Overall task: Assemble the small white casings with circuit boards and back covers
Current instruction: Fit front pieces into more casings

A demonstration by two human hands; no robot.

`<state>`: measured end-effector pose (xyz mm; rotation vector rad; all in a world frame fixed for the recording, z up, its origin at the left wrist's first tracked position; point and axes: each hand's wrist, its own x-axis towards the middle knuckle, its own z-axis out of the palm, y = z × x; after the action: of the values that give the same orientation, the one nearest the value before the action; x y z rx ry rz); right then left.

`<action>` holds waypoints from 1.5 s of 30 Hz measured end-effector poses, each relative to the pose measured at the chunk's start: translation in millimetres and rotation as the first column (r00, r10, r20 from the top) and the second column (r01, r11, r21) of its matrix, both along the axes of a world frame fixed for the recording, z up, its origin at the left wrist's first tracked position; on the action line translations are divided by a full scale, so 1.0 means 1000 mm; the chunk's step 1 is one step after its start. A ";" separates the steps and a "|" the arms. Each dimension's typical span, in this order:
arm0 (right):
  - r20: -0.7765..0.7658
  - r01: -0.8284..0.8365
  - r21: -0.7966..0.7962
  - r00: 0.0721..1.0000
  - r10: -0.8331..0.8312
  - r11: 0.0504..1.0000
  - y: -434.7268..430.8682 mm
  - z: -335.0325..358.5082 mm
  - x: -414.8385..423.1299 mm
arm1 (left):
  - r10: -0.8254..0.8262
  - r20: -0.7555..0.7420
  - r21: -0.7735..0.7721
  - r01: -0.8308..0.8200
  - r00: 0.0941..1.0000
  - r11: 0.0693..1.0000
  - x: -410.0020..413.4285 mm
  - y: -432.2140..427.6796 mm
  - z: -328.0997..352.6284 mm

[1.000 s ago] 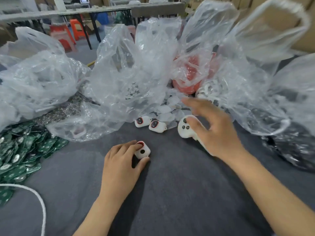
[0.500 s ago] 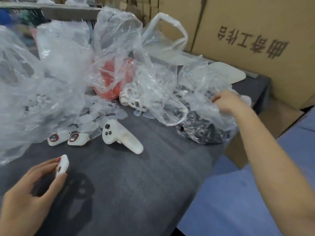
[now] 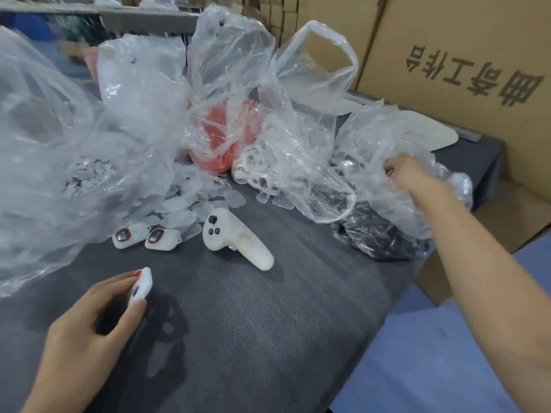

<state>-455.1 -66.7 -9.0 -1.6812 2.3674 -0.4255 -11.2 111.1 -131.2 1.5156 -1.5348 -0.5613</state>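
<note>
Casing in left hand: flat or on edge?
On edge. The left hand pinches the small white casing between thumb and fingers, face turned sideways. Cannot tell if it touches the grey cloth.

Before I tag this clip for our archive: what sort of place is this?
Likely a small assembly workshop: clear plastic bags of loose parts crowd a grey-covered table, small white casings lie by them, and printed cardboard cartons stand behind.

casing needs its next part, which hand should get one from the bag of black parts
Right. The right hand is at the bag, fingers curled on its plastic just above the black parts. The left hand is far across the table and busy pinching a casing.
</note>
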 end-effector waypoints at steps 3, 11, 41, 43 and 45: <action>-0.029 0.007 -0.104 1.000 -0.010 0.995 -0.005 0.004 0.000 | 0.003 0.012 -0.060 -0.003 1.000 0.998 0.000 0.001 0.003; 0.192 0.355 -0.656 0.932 -0.308 0.666 0.007 0.029 0.009 | 0.106 -0.046 -0.028 -0.108 0.993 0.994 -0.001 -0.002 0.003; 0.879 -0.600 -0.338 0.074 0.472 0.725 0.108 -0.089 0.316 | 0.249 -0.393 0.095 -0.231 0.885 0.968 0.005 0.008 0.028; 0.864 -0.589 -0.340 0.113 0.491 0.733 0.109 -0.090 0.316 | 0.247 -0.409 0.099 -0.226 0.879 0.969 0.005 0.008 0.028; 0.882 -0.544 -0.331 0.112 0.457 0.771 0.109 -0.092 0.317 | 0.252 -0.435 0.108 -0.228 0.864 0.968 0.006 0.007 0.027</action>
<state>-138.5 41.9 -101.0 -1.4030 0.8130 -0.8551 -5.2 118.3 -104.2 1.4645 -0.9679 -0.7468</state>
